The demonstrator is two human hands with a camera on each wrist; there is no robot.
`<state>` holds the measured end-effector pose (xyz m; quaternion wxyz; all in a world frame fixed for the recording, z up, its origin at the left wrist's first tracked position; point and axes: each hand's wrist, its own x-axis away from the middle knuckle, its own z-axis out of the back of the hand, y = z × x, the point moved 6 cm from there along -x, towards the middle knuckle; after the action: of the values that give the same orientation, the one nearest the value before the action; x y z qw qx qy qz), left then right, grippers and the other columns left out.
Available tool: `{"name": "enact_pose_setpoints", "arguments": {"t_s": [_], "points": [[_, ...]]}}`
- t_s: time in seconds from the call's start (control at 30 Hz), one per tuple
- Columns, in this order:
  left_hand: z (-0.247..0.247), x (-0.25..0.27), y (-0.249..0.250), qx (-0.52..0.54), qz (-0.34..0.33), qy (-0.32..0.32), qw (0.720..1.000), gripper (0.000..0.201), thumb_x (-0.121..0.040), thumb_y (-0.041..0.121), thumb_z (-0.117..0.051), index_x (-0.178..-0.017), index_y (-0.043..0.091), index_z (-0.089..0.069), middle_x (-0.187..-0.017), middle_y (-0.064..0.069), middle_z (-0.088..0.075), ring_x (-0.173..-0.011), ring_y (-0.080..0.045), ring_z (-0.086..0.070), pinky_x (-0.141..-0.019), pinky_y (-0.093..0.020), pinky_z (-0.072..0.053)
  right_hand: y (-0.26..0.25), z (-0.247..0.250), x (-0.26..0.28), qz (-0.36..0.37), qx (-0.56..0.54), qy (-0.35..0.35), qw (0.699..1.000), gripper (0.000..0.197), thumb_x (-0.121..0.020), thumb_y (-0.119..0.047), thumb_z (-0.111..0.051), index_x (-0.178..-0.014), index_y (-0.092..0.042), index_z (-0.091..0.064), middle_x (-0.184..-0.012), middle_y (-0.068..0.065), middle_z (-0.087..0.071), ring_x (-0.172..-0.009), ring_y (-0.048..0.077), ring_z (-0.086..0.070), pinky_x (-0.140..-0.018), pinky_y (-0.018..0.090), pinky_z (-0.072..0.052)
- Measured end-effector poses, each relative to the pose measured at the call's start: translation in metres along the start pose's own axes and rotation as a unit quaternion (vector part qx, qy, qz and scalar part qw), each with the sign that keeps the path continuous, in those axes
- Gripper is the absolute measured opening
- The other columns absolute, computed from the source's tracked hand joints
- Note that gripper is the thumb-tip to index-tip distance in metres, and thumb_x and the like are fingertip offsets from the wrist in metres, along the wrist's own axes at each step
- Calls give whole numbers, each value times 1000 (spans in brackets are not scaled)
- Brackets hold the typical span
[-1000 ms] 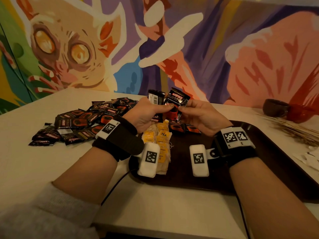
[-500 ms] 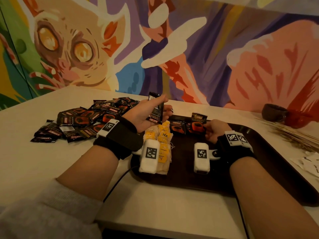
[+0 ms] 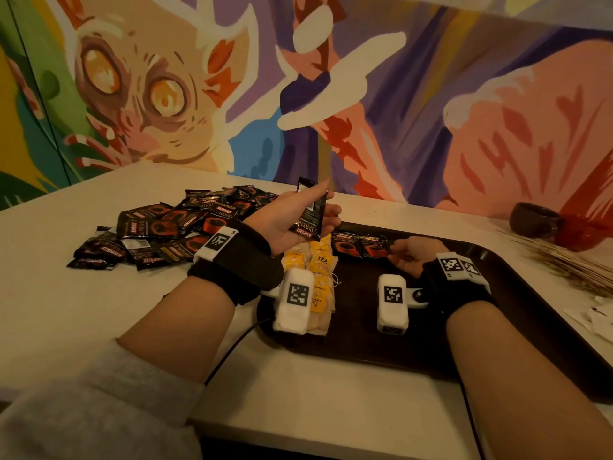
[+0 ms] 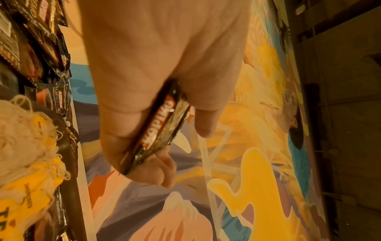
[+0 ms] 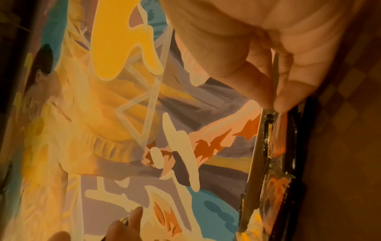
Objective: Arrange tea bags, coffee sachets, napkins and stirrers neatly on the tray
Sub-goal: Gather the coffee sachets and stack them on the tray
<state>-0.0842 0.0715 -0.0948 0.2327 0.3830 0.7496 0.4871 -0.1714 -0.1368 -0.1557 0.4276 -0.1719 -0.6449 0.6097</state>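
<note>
My left hand (image 3: 320,204) is raised, palm up, over the tray's far left corner and grips a small stack of black coffee sachets (image 3: 306,224) between thumb and fingers; their edges (image 4: 160,125) show in the left wrist view. On the dark brown tray (image 3: 517,293), my right hand (image 3: 394,252) is low and pinches the edge of a coffee sachet (image 3: 374,248) (image 5: 275,163) lying flat at the right end of a short row along the far edge. Yellow-tagged tea bags (image 3: 318,273) lie in a column on the tray's left side.
A loose pile of coffee sachets (image 3: 172,230) covers the table left of the tray. Wooden stirrers (image 3: 570,263) and white napkins (image 3: 593,318) lie to the right of it. A dark bowl (image 3: 534,220) and a red one (image 3: 583,232) stand at the back right.
My right hand took a sachet from the stack in my left hand, carried it down and laid it in the row on the tray. The left hand stayed raised with the rest.
</note>
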Motion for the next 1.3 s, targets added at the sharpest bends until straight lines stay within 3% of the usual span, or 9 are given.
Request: {"name": "enact_pose_setpoints", "arguments": {"t_s": [0.03,0.13,0.23,0.5,0.6,0.73,0.83,1.0,1.3], "points": [[0,0,0,1,1,-1,1000,26,-96,36,-50,-103,11,-52,-75,-7,-65,-62,-16,-65,-56,-23,-53,-1,1,2,-17,-1,10,1000,12,-93,3,-49,-103,-1,-54,-77,10,-49,-68,16,-50,-85,26,-53],[-1,2,1,4,4,0,1000,39,-95,49,-45,-104,12,-51,-75,-7,-66,-60,-16,-61,-52,-22,-49,-2,6,6,-32,-21,42,998,22,-89,-1,-56,-111,-3,-55,-80,9,-50,-67,15,-47,-59,26,-48],[-3,5,5,33,1,-10,999,60,-93,64,-30,-98,9,-54,-79,-13,-68,-56,-18,-56,-49,-22,-41,-13,3,17,23,-28,36,999,18,-87,-10,-62,-105,-6,-58,-81,5,-52,-67,11,-45,-56,24,-42],[-17,11,3,3,19,-89,996,88,-89,72,-13,-109,1,-60,-83,-22,-68,-56,-28,-64,-48,-24,-51,-65,-51,106,298,-28,-220,929,14,-88,-12,-60,-101,-15,-65,-79,-1,-61,-57,6,-51,-61,28,-44],[-21,13,1,-8,27,-96,995,86,-90,71,-13,-105,3,-62,-84,-20,-68,-65,-30,-67,-58,-32,-57,-63,-67,120,281,-32,-272,920,10,-84,-1,-62,-92,-7,-61,-63,9,-63,-45,15,-54,-52,31,-49],[-11,7,2,10,13,-61,998,81,-90,70,-18,-124,7,-57,-114,-18,-65,-102,-30,-64,-82,-38,-54,-70,-57,117,326,-45,-191,925,6,-86,-3,-62,-83,-8,-60,-73,6,-68,-55,13,-61,-54,25,-54],[0,4,2,-7,7,9,1000,68,-94,59,-37,-134,6,-48,-123,-19,-57,-113,-32,-59,-88,-36,-51,-70,-47,106,332,-102,-166,923,10,-86,2,-59,-85,-7,-60,-70,-1,-70,-58,9,-65,-62,23,-57],[4,7,11,-14,-42,75,996,13,-96,9,-50,-110,11,-51,-89,-11,-58,-67,-12,-58,-56,-19,-49,-67,-47,104,336,-42,-171,925,34,-84,19,-43,-85,-3,-68,-88,7,-70,-87,15,-68,-80,25,-56],[0,14,27,-155,-109,111,975,40,-88,-8,-55,-125,5,-47,-83,-6,-61,-64,-9,-54,-59,-17,-45,-67,-51,99,278,-27,-195,940,35,-85,4,-59,-118,-7,-55,-103,8,-65,-93,19,-66,-76,30,-57]]}}
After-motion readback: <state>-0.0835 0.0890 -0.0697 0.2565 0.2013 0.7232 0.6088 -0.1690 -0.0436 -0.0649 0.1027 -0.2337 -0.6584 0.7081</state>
